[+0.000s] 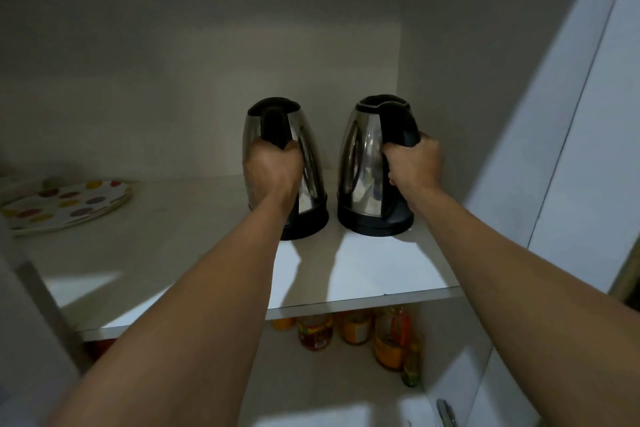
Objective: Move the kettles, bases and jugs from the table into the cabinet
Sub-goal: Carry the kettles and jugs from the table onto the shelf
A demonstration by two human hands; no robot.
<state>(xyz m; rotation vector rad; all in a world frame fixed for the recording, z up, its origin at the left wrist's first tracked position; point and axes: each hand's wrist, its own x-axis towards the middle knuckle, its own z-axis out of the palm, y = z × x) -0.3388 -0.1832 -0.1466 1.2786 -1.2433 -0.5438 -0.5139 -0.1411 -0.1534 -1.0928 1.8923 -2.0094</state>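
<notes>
Left hand [272,166]: fingers closed tight around the black handle of the left kettle [308,163], a shiny steel body with black lid and black bottom ring
Right hand [414,163]: fingers wrapped around the black handle of the right kettle [363,163], same steel and black type
Kettles: both upright on the white cabinet shelf [381,263], side by side with a small gap between, the right one close to the cabinet side wall at 3 o'clock
Plate: round white plate with coloured dots [65,204] lies flat on the same shelf at 9 o'clock, well apart from the kettles
Lower shelf: several bottles with orange and yellow content [391,336] at 6 o'clock, partly hidden by the shelf edge
Door: white cabinet door [571,135] open at the right
</notes>
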